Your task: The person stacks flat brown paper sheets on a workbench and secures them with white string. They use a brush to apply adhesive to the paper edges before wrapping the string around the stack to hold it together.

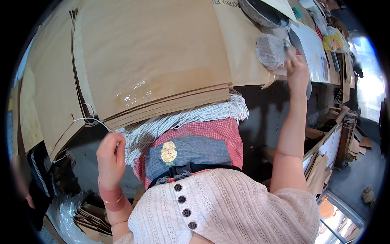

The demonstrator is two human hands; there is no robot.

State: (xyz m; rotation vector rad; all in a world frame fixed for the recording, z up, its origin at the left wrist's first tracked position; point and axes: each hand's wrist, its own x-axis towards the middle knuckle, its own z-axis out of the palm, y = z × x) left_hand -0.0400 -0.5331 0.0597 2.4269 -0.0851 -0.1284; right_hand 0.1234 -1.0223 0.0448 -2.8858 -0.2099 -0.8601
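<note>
My left hand is closed, its fingertips pinched at the end of a thin white cord that runs over the edge of the brown paper stack. My right hand is raised at the table's right part, closed round something small I cannot make out. Beside it lies a crumpled clear plastic bundle. Before me is a stack of large brown paper sheets or bags, with a wet, shiny patch near its front edge. A thick bundle of white cords lies across my lap along that edge.
A dark round pan stands at the far right of the table. Another brown paper stack is at the left. Plastic bags lie at the back right. Crates with paper pieces stand on the floor to my right.
</note>
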